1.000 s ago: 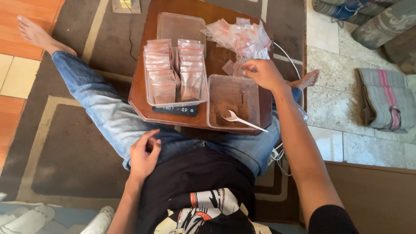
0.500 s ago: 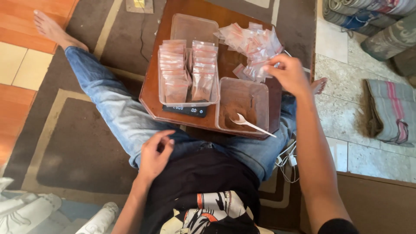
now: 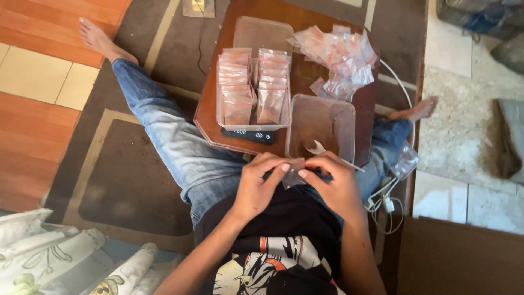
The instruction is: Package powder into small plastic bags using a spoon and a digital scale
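Above the lap, just in front of the low wooden table [image 3: 218,120], a small clear plastic bag [image 3: 293,176] is held between both hands. It is pinched by the fingertips of the left hand [image 3: 261,186] on one edge and by those of the right hand [image 3: 334,183] on the other, so both grips are closed on it. The bag is seen as a thin, crumpled, see-through pouch, greyish against the dark shirt; whether anything is inside cannot be told. Just beyond the hands, a clear plastic container [image 3: 322,117] with brown powder and a white spoon [image 3: 319,147] is set on the table. To its left, a clear tray [image 3: 224,117] packed with rows of filled small bags is placed on a black digital scale [image 3: 248,134]. A loose heap of empty bags with red strips [image 3: 338,57] is piled at the table's far right.
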